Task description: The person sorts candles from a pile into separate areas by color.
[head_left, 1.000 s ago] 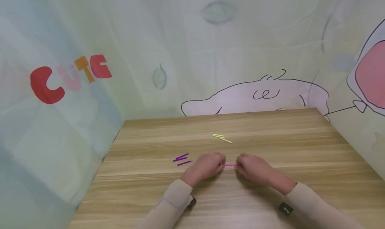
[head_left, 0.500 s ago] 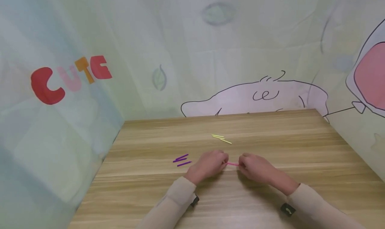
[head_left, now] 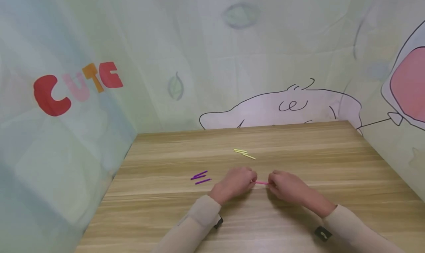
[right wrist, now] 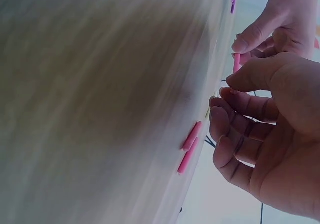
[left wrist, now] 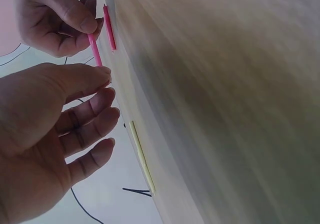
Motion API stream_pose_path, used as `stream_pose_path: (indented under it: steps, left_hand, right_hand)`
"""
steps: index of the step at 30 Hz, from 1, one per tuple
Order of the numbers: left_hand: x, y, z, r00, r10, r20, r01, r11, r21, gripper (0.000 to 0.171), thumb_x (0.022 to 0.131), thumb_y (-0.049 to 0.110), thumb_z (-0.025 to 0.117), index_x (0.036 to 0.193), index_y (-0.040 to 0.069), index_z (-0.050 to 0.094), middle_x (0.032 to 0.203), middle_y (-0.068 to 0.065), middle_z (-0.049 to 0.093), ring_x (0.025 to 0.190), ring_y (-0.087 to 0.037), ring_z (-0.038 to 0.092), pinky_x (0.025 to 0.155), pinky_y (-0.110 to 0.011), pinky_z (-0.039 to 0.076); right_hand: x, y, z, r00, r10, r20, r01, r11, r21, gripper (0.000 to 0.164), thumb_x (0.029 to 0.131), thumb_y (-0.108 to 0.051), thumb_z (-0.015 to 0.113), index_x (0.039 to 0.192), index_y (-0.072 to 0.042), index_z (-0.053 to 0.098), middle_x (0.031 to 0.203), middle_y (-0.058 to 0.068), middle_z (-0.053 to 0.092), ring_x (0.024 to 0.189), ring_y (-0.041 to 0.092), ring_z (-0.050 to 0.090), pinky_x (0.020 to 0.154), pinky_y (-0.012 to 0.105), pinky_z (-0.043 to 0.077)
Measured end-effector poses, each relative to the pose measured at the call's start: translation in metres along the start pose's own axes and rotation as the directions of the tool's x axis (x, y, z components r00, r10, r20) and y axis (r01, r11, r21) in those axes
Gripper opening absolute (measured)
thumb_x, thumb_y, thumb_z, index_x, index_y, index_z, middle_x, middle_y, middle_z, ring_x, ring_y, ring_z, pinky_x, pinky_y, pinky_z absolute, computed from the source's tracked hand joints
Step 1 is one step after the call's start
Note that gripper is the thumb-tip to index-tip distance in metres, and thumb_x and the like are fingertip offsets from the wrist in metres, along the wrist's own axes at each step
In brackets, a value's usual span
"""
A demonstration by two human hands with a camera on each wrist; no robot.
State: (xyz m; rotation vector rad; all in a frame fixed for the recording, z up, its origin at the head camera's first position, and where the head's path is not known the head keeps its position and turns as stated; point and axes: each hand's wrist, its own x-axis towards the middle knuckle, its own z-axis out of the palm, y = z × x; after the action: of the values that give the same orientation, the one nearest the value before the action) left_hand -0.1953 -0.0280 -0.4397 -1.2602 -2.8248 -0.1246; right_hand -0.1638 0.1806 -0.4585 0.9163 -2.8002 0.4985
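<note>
A thin pink stick point(head_left: 261, 183) is held level between both hands, just above the wooden table. My left hand point(head_left: 235, 183) pinches one end between thumb and index finger. At the other end, my right hand point(head_left: 288, 186) pinches it the same way. Fingertips cover both ends of the stick. Two more pink sticks point(right wrist: 190, 146) lie on the table in the right wrist view, hidden behind my right hand in the head view. Several purple sticks point(head_left: 203, 181) lie left of my left hand. Farther back are several pale yellow sticks point(head_left: 249, 156).
The wood-grain table point(head_left: 159, 216) meets a printed cloth backdrop point(head_left: 206, 61) at its back and sides. Dark wrist devices point(head_left: 322, 234) sit under the beige sleeves point(head_left: 196, 219).
Both hands have shifted slightly to the right, carrying the pink stick between them. The purple and yellow sticks have stayed in place.
</note>
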Motion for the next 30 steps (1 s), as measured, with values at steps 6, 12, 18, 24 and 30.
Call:
stream_pose_path:
  steps: [6,12,18,24,30]
  left_hand:
    - [0.005,0.004,0.000,1.000,-0.003,-0.002,0.003,1.000,0.000,0.014,0.094,0.012,0.062,0.082,0.016,0.069,0.074,0.005,0.056,0.062,-0.008,0.048,0.052,-0.021,0.038]
    - [0.011,0.009,-0.002,1.000,0.003,0.015,-0.003,1.000,0.007,0.015,0.094,0.011,0.062,0.080,0.015,0.067,0.073,0.005,0.055,0.062,-0.009,0.046,0.052,-0.022,0.037]
    - [0.013,0.014,-0.001,1.000,0.016,0.019,-0.016,0.999,0.050,0.016,0.094,0.012,0.063,0.079,0.016,0.067,0.075,0.005,0.058,0.064,-0.008,0.049,0.054,-0.023,0.040]
    - [0.015,0.015,-0.002,1.000,0.027,0.008,-0.027,0.998,0.053,0.016,0.095,0.013,0.062,0.080,0.016,0.066,0.074,0.006,0.056,0.063,-0.008,0.047,0.053,-0.022,0.038]
    - [0.018,0.017,-0.003,1.000,0.015,0.026,-0.016,0.999,0.036,0.017,0.095,0.014,0.062,0.078,0.016,0.064,0.073,0.005,0.054,0.064,-0.010,0.048,0.052,-0.023,0.038]
  right_hand:
    - [-0.004,0.005,0.000,1.000,-0.002,-0.004,0.002,1.000,-0.010,0.013,0.082,-0.006,0.073,0.077,-0.013,0.062,0.073,-0.008,0.052,0.062,0.005,0.048,0.056,0.026,0.046]
    - [-0.008,0.007,-0.003,1.000,0.010,-0.013,-0.010,1.000,-0.015,0.016,0.083,-0.006,0.072,0.077,-0.014,0.061,0.073,-0.008,0.052,0.062,0.005,0.047,0.056,0.027,0.045]
    - [-0.010,0.010,-0.003,1.000,0.013,-0.021,-0.013,1.000,-0.019,0.016,0.085,-0.006,0.072,0.077,-0.013,0.060,0.071,-0.009,0.049,0.061,0.006,0.043,0.055,0.027,0.044]
    - [-0.013,0.011,-0.005,0.999,0.023,-0.024,-0.023,0.999,-0.023,0.015,0.084,-0.006,0.073,0.077,-0.011,0.061,0.071,-0.008,0.049,0.062,0.007,0.043,0.055,0.028,0.044]
    - [-0.015,0.013,-0.006,0.999,0.032,-0.023,-0.033,0.999,-0.023,0.015,0.084,-0.008,0.074,0.078,-0.013,0.062,0.072,-0.008,0.050,0.062,0.006,0.045,0.056,0.028,0.045]
